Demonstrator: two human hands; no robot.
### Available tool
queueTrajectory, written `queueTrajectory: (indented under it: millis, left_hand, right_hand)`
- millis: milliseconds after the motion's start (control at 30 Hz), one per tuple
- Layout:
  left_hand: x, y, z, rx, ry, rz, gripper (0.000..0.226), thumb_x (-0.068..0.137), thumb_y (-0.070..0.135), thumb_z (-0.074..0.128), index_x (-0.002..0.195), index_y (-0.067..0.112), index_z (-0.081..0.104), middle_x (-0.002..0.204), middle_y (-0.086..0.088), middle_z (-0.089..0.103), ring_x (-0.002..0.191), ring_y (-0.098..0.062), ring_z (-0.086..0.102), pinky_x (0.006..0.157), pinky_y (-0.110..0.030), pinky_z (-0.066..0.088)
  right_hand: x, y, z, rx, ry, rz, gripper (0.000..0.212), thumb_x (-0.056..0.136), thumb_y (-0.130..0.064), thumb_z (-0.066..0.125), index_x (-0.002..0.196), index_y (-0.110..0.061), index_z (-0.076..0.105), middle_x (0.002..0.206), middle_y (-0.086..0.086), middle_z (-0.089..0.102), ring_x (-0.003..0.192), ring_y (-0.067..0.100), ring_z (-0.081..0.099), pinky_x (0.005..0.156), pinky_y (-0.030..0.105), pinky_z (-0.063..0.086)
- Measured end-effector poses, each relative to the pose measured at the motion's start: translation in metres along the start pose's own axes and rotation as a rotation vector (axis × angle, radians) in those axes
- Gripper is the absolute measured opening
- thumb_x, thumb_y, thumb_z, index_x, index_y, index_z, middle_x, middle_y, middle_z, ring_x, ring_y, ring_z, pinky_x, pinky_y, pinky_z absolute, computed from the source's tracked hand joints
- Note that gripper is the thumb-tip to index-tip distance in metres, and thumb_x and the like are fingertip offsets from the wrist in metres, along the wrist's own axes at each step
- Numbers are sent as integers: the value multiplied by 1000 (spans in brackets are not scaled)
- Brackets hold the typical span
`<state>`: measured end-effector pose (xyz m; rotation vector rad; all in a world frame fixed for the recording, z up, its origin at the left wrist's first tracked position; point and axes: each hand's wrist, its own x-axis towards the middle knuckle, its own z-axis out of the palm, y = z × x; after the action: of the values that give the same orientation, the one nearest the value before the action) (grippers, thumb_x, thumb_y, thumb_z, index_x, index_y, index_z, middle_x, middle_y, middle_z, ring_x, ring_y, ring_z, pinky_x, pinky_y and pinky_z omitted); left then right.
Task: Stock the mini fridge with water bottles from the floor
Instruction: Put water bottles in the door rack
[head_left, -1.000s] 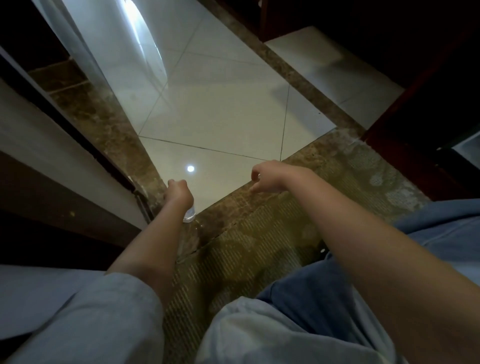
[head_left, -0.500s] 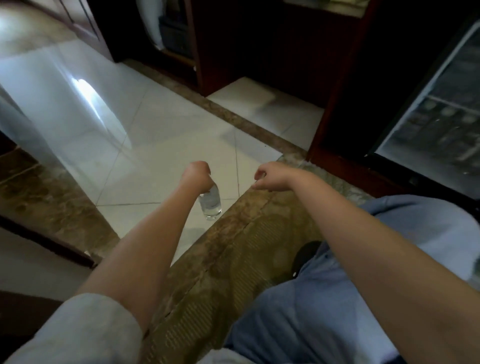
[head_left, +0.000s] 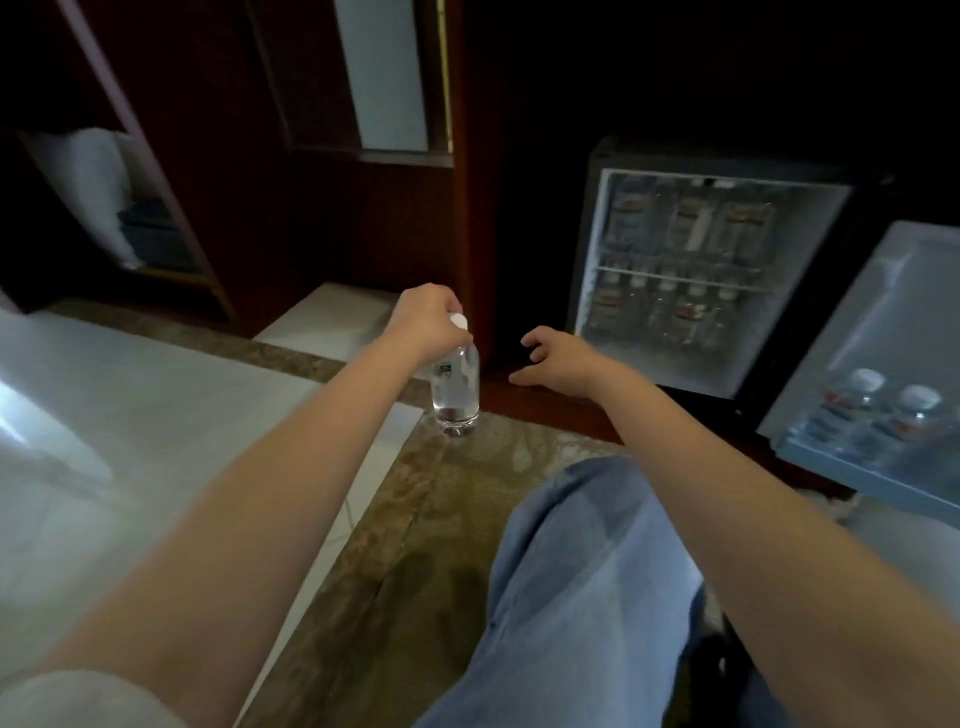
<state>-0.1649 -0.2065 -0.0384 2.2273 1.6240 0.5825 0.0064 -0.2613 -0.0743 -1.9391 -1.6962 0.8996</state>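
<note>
Short pale grey sleeve (head_left: 78, 696) on the left arm, ending above the elbow. Forearms bare right down to the left hand (head_left: 423, 325) and right hand (head_left: 558, 358). Loose light blue trousers (head_left: 587, 571), soft folds over the knee, kinda washed-out looking. More of the same blue cloth peeking in at the bottom right.

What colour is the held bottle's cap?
White; the cap shows best in the head view, atop the clear bottle.

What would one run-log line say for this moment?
left hand: grips water bottle by neck | right hand: open, empty | mini fridge: open, partly stocked
</note>
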Motion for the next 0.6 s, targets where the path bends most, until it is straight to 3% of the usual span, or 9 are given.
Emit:
queueTrajectory:
  millis: [100, 200, 300, 467, 600]
  left_hand:
    - [12, 57, 9, -56, -21, 129, 26, 78, 19, 72, 103, 12, 65, 109, -3, 63, 99, -18, 58, 73, -25, 44]
    - [19, 113, 24, -92, -51, 249, 26, 79, 18, 70, 103, 10, 65, 109, -4, 62, 91, -15, 55, 61, -19, 42]
    - [21, 166, 40, -141, -95, 335, 27, 79, 17, 72, 103, 11, 64, 106, -1, 58, 87, -13, 52, 54, -15, 42]
    - [18, 249, 78, -194, -195, 469, 26, 79, 16, 70, 103, 12, 64, 106, -1, 61, 89, -15, 57, 63, -22, 50]
    - [14, 303, 112, -190, -260, 562, 28, 79, 17, 70, 106, 11, 65, 108, -2, 63, 95, -16, 58, 72, -25, 48]
  right_hand:
    - [-9, 30, -38, 165, 51, 49, 81, 80, -34, 75, 146, -20, 30, 146, 7, 41, 128, 24, 45, 89, 28, 39]
    - [-21, 60, -69, 279, 104, 57, 88, 76, -29, 79, 148, -23, 28, 149, 5, 36, 134, 24, 40, 101, 35, 40]
    - [-35, 91, -92, 277, 188, 71, 85, 73, -26, 82, 143, -23, 35, 136, 1, 45, 128, 21, 44, 103, 36, 41]
    - [-64, 147, -120, 401, 326, 90, 66, 71, -18, 83, 129, -19, 50, 116, -4, 63, 113, 16, 59, 94, 33, 49]
    - [-89, 197, -141, 470, 464, 160, 50, 71, -17, 83, 108, -28, 51, 107, -8, 63, 103, 12, 60, 90, 32, 50]
